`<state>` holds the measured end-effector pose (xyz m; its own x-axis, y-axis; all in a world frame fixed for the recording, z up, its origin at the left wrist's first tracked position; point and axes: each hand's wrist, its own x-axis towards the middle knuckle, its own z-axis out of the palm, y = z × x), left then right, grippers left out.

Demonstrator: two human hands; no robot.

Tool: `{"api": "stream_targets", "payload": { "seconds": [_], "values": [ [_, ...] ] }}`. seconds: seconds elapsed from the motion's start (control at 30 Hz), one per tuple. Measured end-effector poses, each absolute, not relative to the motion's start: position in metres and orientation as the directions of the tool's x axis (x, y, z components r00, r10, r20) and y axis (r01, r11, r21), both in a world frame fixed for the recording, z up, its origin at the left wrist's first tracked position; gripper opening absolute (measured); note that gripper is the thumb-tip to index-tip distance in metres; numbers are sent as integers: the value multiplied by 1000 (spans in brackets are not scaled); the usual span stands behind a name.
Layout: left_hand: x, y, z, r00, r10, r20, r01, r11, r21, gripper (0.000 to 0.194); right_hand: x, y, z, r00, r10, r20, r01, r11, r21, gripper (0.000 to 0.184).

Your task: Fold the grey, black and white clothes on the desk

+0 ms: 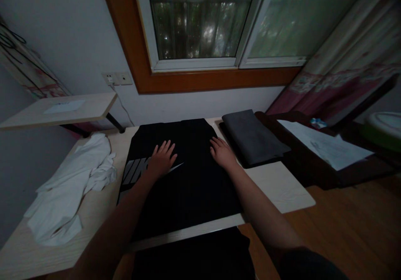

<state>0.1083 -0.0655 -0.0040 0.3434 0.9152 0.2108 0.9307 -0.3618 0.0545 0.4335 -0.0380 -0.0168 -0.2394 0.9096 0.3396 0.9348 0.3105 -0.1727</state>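
Note:
A black garment, which looks like a T-shirt (194, 192), lies spread flat on the light wooden table (275, 184). Grey block lettering and a pale pointed mark show on its left part. My left hand (162, 161) rests palm down on the cloth, over part of that print, with its fingers spread. Near the garment's right edge my right hand (222, 151) lies flat, fingers stretched out and touching the fabric. Neither hand grips anything.
A crumpled white cloth (72, 188) lies on the left, by a raised shelf (78, 102). Folded dark grey fabric (253, 136) sits at the right. Beyond it, a white sheet (326, 144) lies on a dark surface. Behind the table are a wall socket (117, 78) and window.

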Motion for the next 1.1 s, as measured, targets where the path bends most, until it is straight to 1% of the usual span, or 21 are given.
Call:
{"api": "stream_targets", "payload": {
  "seconds": [0.13,0.37,0.47,0.57,0.67,0.77,0.83,0.93,1.0,1.1],
  "values": [
    [76,-64,-6,336,921,197,936,-350,41,57,434,-38,-18,-236,908,346,933,311,-179,48],
    [26,-70,-10,389,903,182,913,-405,57,56,435,-36,-22,-254,890,379,926,337,-169,46],
    [3,-75,-10,427,888,170,889,-447,98,54,437,-35,-22,-255,885,391,925,341,-169,44],
    [-22,-81,-11,461,870,174,857,-487,165,52,439,-38,-21,-235,891,388,930,323,-177,42],
    [-43,-85,-16,427,877,219,856,-470,216,49,441,-47,-15,-208,904,375,942,289,-174,41],
    [-49,-86,-19,397,887,236,865,-447,228,46,441,-59,-5,-169,919,357,955,243,-172,41],
    [-47,-87,-19,376,898,229,879,-424,217,44,440,-66,2,-135,931,340,958,210,-195,41],
    [-43,-90,-15,336,917,215,902,-379,207,43,439,-74,13,-64,955,289,945,151,-290,44],
    [-42,-92,-14,325,922,209,907,-367,208,42,439,-80,19,-5,974,227,933,86,-350,47],
    [-43,-91,-14,316,925,209,908,-359,217,41,443,-89,25,51,994,100,921,-8,-389,55]
  ]
}}
